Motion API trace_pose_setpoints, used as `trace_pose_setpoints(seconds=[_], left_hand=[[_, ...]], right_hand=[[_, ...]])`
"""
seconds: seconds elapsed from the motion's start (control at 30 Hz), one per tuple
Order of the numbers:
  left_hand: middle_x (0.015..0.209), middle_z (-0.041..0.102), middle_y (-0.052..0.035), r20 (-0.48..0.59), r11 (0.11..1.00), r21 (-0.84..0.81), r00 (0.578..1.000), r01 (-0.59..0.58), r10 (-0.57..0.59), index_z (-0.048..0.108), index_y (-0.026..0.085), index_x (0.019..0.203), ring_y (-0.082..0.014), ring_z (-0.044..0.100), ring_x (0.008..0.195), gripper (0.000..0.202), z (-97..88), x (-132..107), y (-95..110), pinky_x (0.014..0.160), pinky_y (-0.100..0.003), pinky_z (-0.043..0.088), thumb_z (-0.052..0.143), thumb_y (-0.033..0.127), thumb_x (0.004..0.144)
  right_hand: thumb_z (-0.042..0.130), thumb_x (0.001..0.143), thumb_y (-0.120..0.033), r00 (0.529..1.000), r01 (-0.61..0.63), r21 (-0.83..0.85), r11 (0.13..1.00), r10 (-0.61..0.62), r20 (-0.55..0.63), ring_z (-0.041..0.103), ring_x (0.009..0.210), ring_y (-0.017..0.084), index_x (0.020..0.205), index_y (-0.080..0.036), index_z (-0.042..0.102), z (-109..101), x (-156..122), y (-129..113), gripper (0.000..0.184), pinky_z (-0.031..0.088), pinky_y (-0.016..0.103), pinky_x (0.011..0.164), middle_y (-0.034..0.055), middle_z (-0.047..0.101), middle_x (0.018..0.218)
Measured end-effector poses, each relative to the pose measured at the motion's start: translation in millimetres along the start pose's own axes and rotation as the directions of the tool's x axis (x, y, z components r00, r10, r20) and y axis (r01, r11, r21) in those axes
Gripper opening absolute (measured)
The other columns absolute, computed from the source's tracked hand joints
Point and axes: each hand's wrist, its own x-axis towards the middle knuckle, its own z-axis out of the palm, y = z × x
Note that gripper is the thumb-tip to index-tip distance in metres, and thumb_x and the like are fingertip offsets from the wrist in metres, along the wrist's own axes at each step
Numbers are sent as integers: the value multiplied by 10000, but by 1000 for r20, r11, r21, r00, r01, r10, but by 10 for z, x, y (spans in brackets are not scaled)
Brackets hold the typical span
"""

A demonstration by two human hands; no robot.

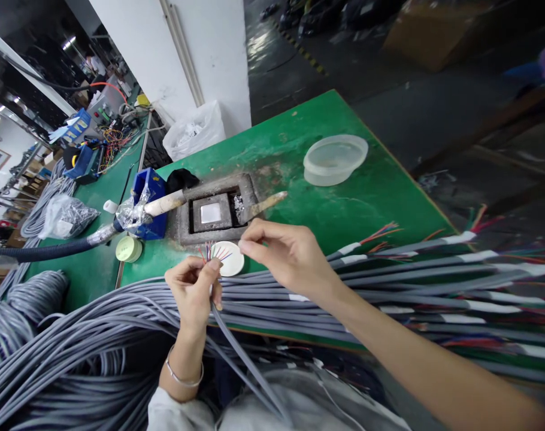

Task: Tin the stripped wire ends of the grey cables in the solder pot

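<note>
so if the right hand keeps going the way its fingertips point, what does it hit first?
Probably the fanned coloured wire ends of the grey cable held in the left hand. The right hand points left toward them, with the small white dish just behind. Depth is unclear.

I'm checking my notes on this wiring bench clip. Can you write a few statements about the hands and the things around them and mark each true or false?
1. The left hand pinches a grey cable whose coloured wires fan out above the fingers. True.
2. The right hand rests flat on the clear plastic bowl. False: the bowl sits apart, farther back on the green table; the fingertips are pinched near the wire ends.
3. A small white round dish lies just behind the wire ends. True.
4. The square metal pot stands on the floor. False: it is set in the table.
</note>
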Motion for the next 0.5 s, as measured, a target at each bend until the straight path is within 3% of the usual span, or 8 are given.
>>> trace_pose_setpoints(seconds=[0.17, 0.5], left_hand=[[332, 433, 59, 95, 1000, 13, 995, 24, -25, 519, 136, 472, -63, 379, 183, 344, 15, -11, 0, 198, -134, 209, 736, 340, 645], [313, 430, 72, 104, 998, 35, 994, -42, 38, 515, 138, 510, -46, 362, 182, 308, 59, -15, -45, 213, -114, 228, 712, 300, 684]], right_hand=[[584, 748, -304, 997, -32, -10, 999, 33, 68, 545, 665, 147, 761, -164, 662, 17, 1, 4, 162, 419, 286, 605, 37, 655, 718], [538, 786, -299, 994, -60, -27, 998, 62, 90, 573, 629, 138, 706, -151, 604, 48, -16, -4, 182, 440, 256, 573, 39, 636, 666]])
